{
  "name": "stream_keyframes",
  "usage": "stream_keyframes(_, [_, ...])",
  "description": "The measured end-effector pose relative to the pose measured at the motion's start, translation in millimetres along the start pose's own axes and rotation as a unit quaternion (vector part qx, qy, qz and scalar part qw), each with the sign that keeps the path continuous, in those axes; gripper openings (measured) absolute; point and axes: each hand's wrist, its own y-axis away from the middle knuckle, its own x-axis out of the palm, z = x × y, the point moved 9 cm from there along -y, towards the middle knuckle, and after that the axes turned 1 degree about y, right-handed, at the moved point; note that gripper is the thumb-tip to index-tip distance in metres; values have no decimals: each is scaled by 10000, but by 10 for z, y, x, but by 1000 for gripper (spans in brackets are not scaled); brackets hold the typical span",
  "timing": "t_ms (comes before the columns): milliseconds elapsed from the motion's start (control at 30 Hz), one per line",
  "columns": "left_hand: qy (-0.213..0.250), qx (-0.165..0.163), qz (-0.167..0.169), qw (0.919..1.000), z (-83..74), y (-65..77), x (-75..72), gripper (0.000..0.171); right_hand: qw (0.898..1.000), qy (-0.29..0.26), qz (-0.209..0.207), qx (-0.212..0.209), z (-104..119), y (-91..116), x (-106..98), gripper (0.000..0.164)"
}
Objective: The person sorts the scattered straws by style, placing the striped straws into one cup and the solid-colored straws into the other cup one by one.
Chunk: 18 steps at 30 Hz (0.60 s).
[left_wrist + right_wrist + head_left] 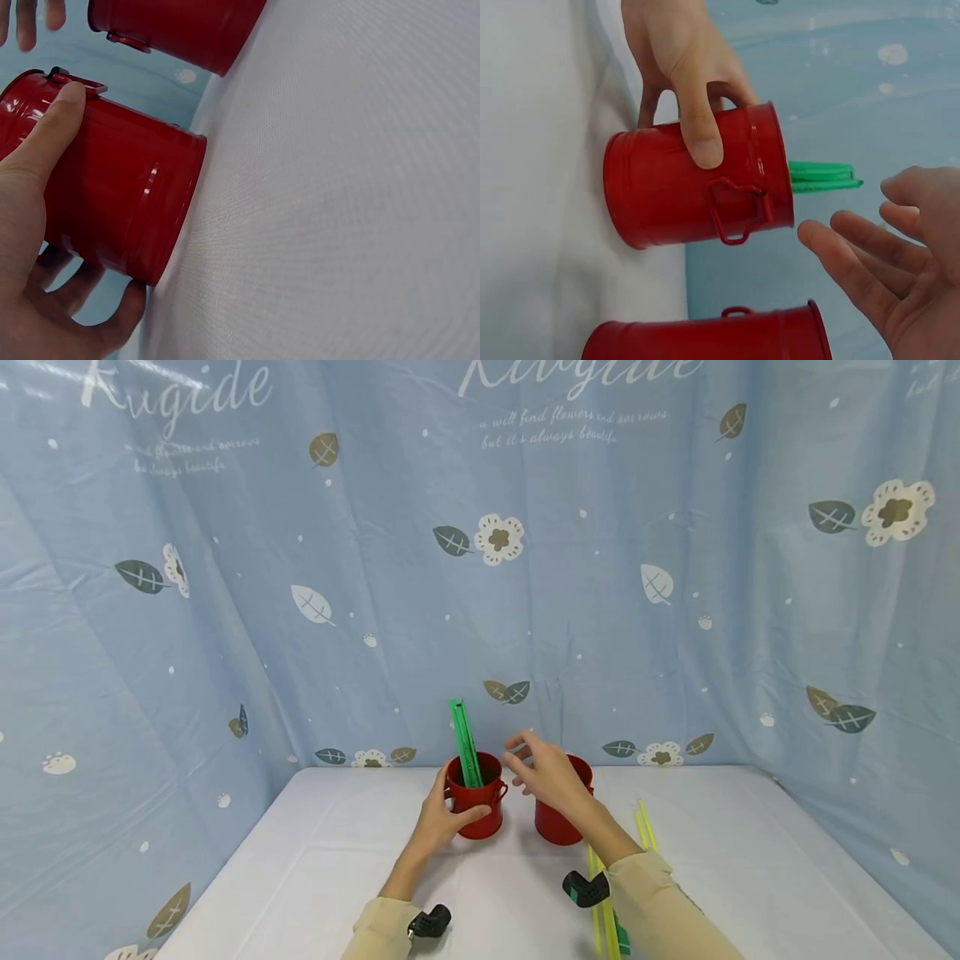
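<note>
On the white table, a red metal bucket (480, 820) stands upright with several green strips (467, 743) leaning out of its mouth. My left hand (441, 814) grips this bucket from the left side, thumb across its front, as the left wrist view also shows. Just to the right is a second red bucket (557, 823), partly covered by my right arm. Between the two rims my right hand (547, 772) hovers with loosely bent fingers and nothing in them. In the right wrist view its fingers (855, 262) point toward the green strips, apart from them.
Yellow strips (644, 827) lie on the table to the right, more of them partly under the right forearm. Beside these is a green piece (622, 937). A blue printed curtain (600, 652) hangs behind the table (315, 877) and along its sides.
</note>
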Motion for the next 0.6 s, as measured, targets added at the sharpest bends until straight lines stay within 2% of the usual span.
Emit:
stream_keyframes(233, [-42, -160, 18, 9999, 14, 14, 3, 91, 9997, -181, -129, -30, -103, 206, -143, 21])
stream_keyframes(433, [15, -116, 26, 9999, 14, 17, 8, 90, 9994, -306, -119, 143, -236, 355, -247, 20])
stream_keyframes(600, [32, -97, 27, 9999, 14, 9, 10, 91, 9989, -417, -210, 101, -237, 465, -386, 24])
